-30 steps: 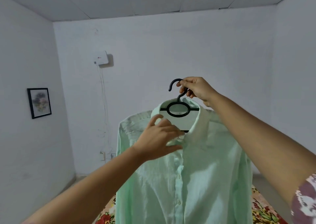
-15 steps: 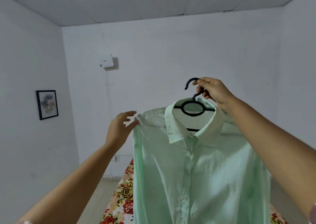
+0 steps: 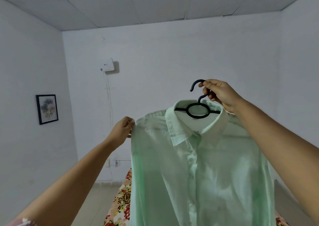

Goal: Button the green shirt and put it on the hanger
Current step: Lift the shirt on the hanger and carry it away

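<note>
Right hand (image 3: 219,94): closed in a grip on the hook of the black hanger (image 3: 197,116). Fingers were curled round the upper stem of the hook; the free tip of the hook stuck out to the left of the knuckles. The arm was stretched forward and up, carrying the hanger in the air.

Green shirt (image 3: 207,174): on the hanger and hanging in front of the far wall, front facing the camera. The hanger's ring and part of its crossbar showed inside the open collar (image 3: 177,130). The front placket was closed below the collar, with a button (image 3: 191,154) visible near the top and more further down. The lower hem was out of view.

Left hand (image 3: 122,130): at the shirt's outer shoulder edge, on the left side of the view. Fingers were curled, with fingertips above and thumb below the seam, pinching the cloth there. The palm was turned away from the camera, so how much fabric lay inside the pinch could not be seen.

Surroundings: a bed with a floral cover (image 3: 120,199) lay below and behind the shirt, mostly hidden by it. A framed picture (image 3: 47,109) hung on the left wall. A small white box (image 3: 107,66) was mounted high on the far wall, with thin cables running down from it toward a wall socket (image 3: 117,162) near the floor.
</note>
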